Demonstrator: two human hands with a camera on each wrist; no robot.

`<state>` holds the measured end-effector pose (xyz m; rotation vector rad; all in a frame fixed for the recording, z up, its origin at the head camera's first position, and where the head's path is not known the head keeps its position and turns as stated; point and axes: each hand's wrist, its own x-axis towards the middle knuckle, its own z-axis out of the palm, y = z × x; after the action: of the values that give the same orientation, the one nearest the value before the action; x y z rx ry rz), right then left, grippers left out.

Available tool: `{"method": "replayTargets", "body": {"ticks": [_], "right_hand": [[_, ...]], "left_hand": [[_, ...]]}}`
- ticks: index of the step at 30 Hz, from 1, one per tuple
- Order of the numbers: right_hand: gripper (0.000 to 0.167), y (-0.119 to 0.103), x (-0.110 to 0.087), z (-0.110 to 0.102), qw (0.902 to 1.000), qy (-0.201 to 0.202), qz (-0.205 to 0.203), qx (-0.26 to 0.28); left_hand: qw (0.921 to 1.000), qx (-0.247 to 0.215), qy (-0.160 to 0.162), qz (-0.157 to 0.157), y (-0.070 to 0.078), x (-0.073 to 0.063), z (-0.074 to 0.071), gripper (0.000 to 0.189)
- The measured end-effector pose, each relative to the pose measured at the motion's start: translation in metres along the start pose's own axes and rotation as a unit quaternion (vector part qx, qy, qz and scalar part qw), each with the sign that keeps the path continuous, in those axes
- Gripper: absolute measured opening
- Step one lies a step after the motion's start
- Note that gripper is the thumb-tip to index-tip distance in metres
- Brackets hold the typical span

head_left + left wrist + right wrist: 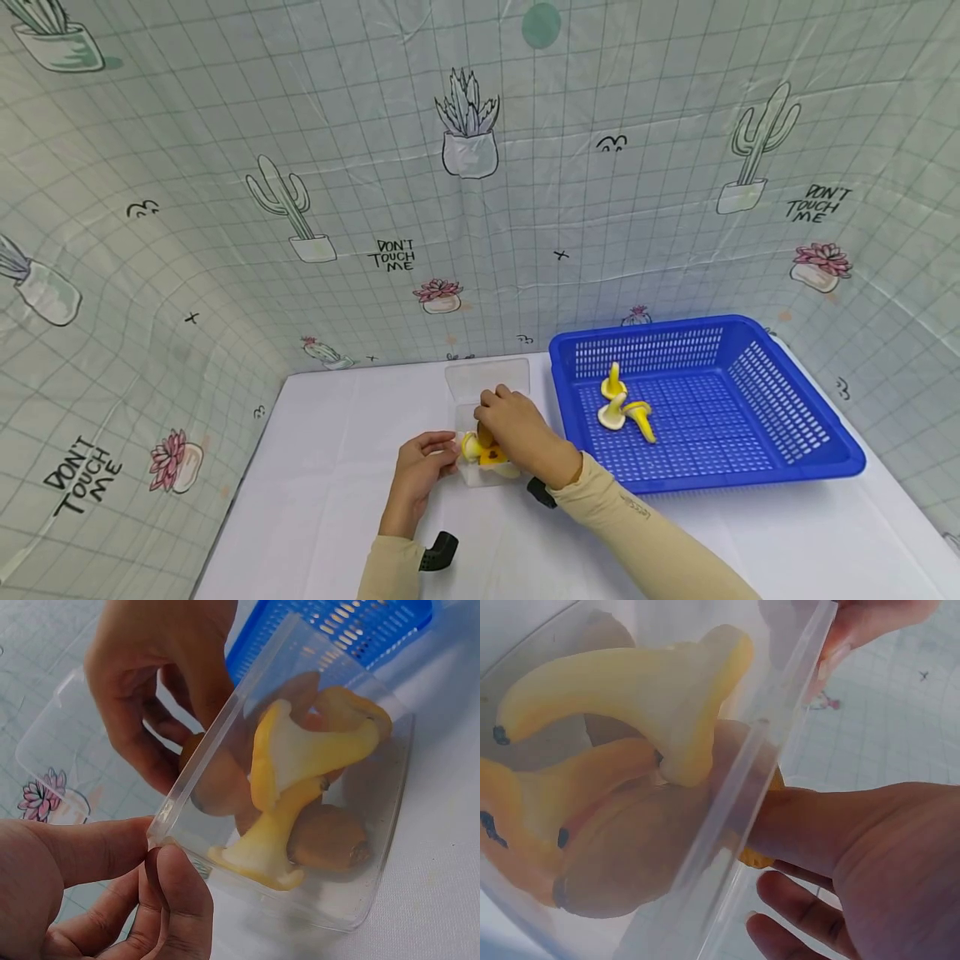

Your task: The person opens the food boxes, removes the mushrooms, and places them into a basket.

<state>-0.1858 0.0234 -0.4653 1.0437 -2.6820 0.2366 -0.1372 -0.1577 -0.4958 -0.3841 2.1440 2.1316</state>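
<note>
A clear plastic box (352, 907) with its lid (487, 377) flipped back stands in front of me on the white table. Inside lie yellow toy mushrooms (300, 754) with flared caps and several brown rounded pieces (330, 838). At the near left rim, my left hand (423, 467) pinches the box wall between thumb and finger. My right hand (517, 425) reaches over the box opening and grips a brown rounded piece (485, 434), partly hidden by the fingers. An orange patch with black marks (492, 456) shows below that hand.
A blue plastic basket (705, 477) sits to the right of the box, with three yellow toy mushrooms (613, 412) inside. Behind the table hangs a grid-patterned cloth (360, 167) with plant drawings. Black wrist mounts (441, 552) are on both forearms.
</note>
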Motion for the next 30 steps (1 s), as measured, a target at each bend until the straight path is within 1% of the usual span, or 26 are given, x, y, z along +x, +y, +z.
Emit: {"method": "replayTargets", "body": {"ticks": [4, 9, 16, 20, 24, 28, 30], "right_hand": [[0.021, 0.000, -0.002, -0.002, 1.0000, -0.001, 0.003, -0.007], [0.024, 0.001, -0.003, -0.005, 0.9999, 0.000, 0.016, 0.001], [0.027, 0.005, -0.007, -0.015, 0.9979, 0.031, 0.031, 0.047], [0.030, 0.010, -0.013, -0.025, 0.9959, 0.046, 0.049, 0.060], [0.032, 0.017, -0.021, -0.037, 0.9924, 0.078, 0.062, 0.072], [0.034, 0.026, -0.031, -0.047, 0.9867, 0.125, 0.058, 0.086], [0.035, 0.031, -0.036, -0.051, 0.9839, 0.142, 0.057, 0.092]], "left_hand": [[1.0000, 0.003, 0.001, 0.003, 0.000, -0.001, 0.000, 0.033], [1.0000, 0.003, 0.000, 0.002, 0.000, -0.001, 0.000, 0.034], [1.0000, 0.004, -0.002, -0.003, 0.001, -0.002, 0.000, 0.034], [1.0000, 0.002, -0.002, -0.002, 0.001, -0.002, 0.000, 0.035], [1.0000, 0.004, -0.003, 0.004, 0.001, -0.001, 0.000, 0.034], [1.0000, 0.008, -0.001, 0.003, 0.000, 0.000, 0.000, 0.034], [1.0000, 0.008, 0.001, 0.001, -0.001, 0.000, 0.000, 0.035]]}}
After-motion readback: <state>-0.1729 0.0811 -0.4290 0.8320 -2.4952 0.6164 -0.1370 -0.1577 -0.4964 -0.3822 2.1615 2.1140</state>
